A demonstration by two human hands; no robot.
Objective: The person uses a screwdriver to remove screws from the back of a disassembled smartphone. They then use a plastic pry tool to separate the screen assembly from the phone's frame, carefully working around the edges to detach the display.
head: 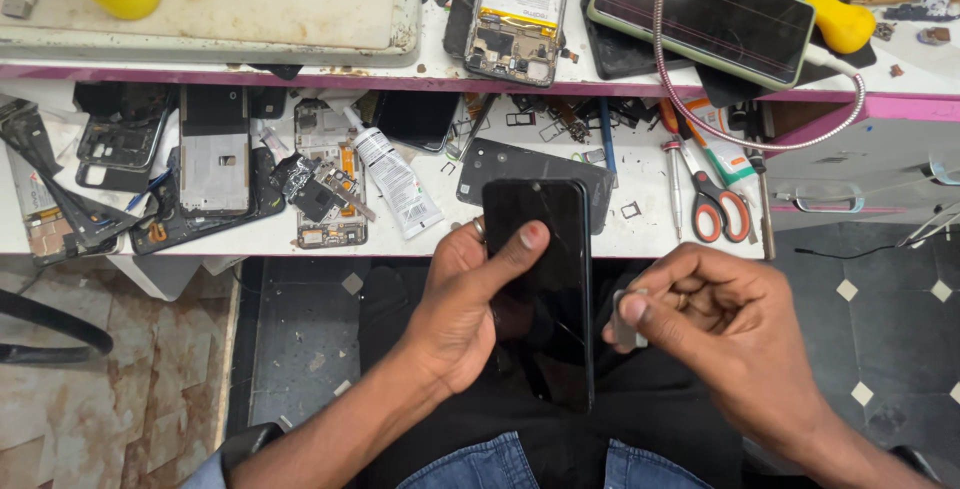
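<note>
While the left hand (462, 314) cradles a glossy black, cracked smartphone (538, 289) at frame centre, thumb pressed across its glass, the right hand (722, 334) at 4 o'clock pinches a small grey rectangular chip (627, 321), fingers curled, below the cluttered white worktop (640, 239).

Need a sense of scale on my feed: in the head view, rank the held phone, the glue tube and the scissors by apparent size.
1. Held phone, clearly largest, though it is nearest the camera, in the left hand.
2. and 3. Glue tube and scissors look about alike in length; too close to rank.
</note>
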